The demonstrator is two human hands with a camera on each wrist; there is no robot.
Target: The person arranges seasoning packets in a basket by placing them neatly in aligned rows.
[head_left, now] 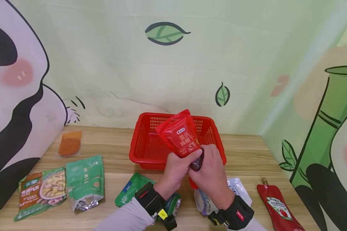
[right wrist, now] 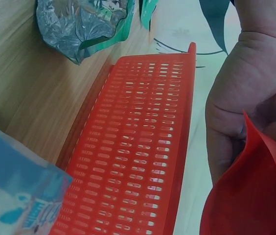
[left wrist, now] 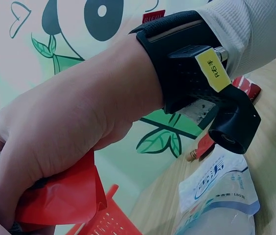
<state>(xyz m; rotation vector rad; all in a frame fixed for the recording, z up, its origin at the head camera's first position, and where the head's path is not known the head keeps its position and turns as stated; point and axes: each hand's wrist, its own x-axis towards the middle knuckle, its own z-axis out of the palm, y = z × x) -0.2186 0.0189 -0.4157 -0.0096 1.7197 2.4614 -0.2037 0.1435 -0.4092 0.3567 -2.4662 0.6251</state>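
Observation:
Above a red plastic basket (head_left: 151, 165), both hands hold a red packet of dried chilli (head_left: 180, 133), tilted with its top toward the far left. My left hand (head_left: 176, 170) grips its lower left side, thumb across the front. On the lower right side is my right hand (head_left: 210, 171), its fingers curled round the edge near a dark, clear window. The left wrist view shows the right hand (left wrist: 64, 117) from behind, with red packaging under it. In the right wrist view, the basket's slotted wall (right wrist: 128, 142) stands beside the held packet (right wrist: 253, 191).
Below the forearms lie a green packet (head_left: 130, 191) and a white and blue pouch (head_left: 203, 202). A red ketchup pouch (head_left: 278, 203) lies at right. On the left are an orange-red packet (head_left: 70, 143), a green pouch (head_left: 85, 178) and a brown-green food packet (head_left: 43, 192).

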